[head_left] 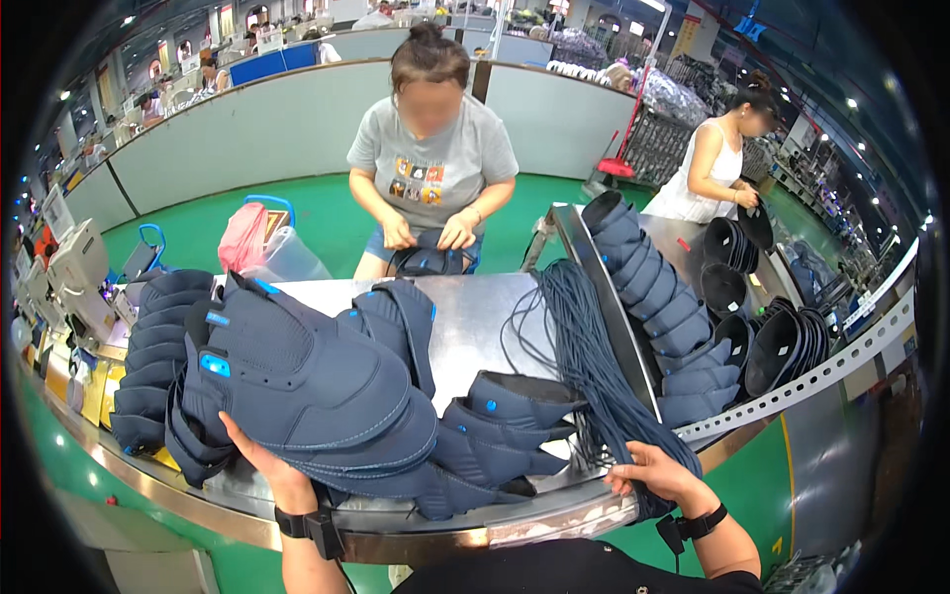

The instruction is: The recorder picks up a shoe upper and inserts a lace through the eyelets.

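Note:
A stack of dark navy shoe uppers (327,371) with blue tabs and stitched edges rises at the left of the metal table. My left hand (272,465) grips its near edge, thumb showing and the other fingers hidden by the uppers. At the table's near right, my right hand (658,475) has its fingers curled closed on a long bundle of navy shoelaces (594,356); some strands pass behind the hand. Between my hands lie more overlapping uppers (505,426). Another group of uppers (396,327) stands behind the big stack.
A row of nested uppers (153,356) lines the table's left end. Beyond a metal divider (604,297), more uppers (653,287) stand in a curved row. Across the table (465,317), a seated co-worker (430,148) handles an upper; another person (708,168) works at right.

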A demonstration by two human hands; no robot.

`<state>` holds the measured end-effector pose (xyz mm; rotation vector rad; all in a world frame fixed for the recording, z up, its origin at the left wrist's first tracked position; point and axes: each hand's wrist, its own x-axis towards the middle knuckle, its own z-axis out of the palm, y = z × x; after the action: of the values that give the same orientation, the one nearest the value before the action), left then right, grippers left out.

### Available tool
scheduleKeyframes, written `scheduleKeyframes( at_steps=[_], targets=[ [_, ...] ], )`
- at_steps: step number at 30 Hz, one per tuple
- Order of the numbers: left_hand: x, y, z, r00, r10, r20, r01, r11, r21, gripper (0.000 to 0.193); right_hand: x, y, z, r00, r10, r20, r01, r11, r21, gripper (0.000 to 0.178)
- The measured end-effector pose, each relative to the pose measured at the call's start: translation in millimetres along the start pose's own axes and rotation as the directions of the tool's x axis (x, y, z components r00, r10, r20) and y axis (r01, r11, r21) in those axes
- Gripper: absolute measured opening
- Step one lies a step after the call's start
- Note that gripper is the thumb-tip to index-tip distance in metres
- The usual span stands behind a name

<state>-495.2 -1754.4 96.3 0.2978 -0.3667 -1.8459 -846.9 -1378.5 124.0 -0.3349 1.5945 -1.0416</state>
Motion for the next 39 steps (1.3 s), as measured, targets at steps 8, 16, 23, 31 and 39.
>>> scheduleKeyframes(
  at_steps=[8, 16, 23, 31, 39],
  targets=[
    [2, 1, 8, 0.998, 0.015, -0.053, -0.018, 0.999, -0.047, 0.068, 3, 0, -4, 1.0, 0.0, 0.003, 0.0, 0.999, 0.042, 0.021],
    [6, 1, -7, 0.998, 0.005, 0.06, 0.0, 0.998, -0.07, 0.065, 4, 4, -1, 1.0, 0.006, -0.004, -0.006, 0.999, 0.052, 0.022],
    [4, 3, -6, 0.999, -0.015, 0.044, 0.017, 0.999, -0.042, 0.069, 3, 7, -1, 1.0, 0.005, -0.007, -0.004, 0.998, 0.056, 0.023],
    [0, -1, 0, 1.0, -0.001, -0.011, 0.001, 0.999, -0.033, 0.072, 4, 10, -6, 1.0, 0.006, -0.01, -0.005, 0.999, 0.042, 0.025],
    [0, 6, -1, 0.995, 0.011, -0.1, -0.013, 1.0, -0.014, 0.067, 2, 14, 0, 0.999, 0.029, -0.04, -0.027, 0.998, 0.064, 0.036]
  ],
)
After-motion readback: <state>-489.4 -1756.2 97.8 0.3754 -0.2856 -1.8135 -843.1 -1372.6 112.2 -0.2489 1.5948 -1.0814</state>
